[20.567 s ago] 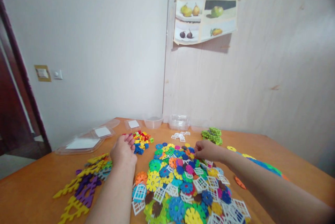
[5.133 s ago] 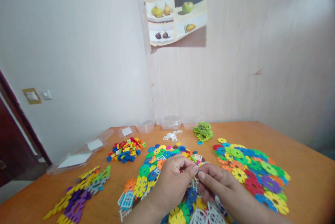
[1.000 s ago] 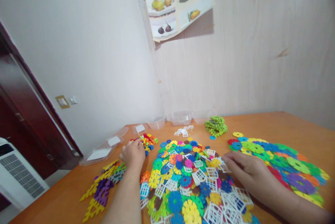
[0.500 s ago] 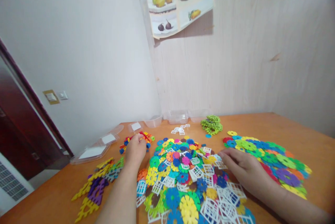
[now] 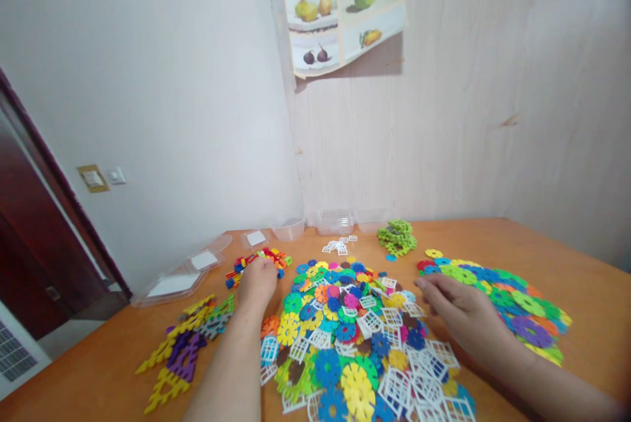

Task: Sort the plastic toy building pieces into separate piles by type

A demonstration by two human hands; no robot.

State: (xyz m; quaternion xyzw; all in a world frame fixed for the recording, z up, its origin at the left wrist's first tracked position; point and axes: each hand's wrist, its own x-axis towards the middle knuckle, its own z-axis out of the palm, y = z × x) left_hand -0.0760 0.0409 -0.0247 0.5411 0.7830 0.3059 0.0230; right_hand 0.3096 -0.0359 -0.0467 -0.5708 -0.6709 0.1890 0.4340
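My left hand [image 5: 257,282] is at the near edge of a heap of small red, orange, blue and yellow plastic pieces [image 5: 276,256]. Its fingers look closed and point away from me, so anything in them is hidden. By the right side of the large central pile, my right hand [image 5: 451,297] hovers with thumb and fingers drawn together; I cannot make out anything between them. That pile mixes notched flower discs [image 5: 357,390] in many colours with white lattice window pieces [image 5: 394,390].
Interlocking yellow and purple triangle pieces [image 5: 182,359] lie on the left. Sorted discs [image 5: 530,330] spread out on the right. At the back are a green piece stack [image 5: 397,238], a few white windows [image 5: 340,246] and clear plastic containers [image 5: 335,221]. Lids [image 5: 172,285] lie back left.
My left hand has shifted slightly down, still by the small pieces. The right hand has drawn slightly away from the central pile's edge. The view has tilted a little.
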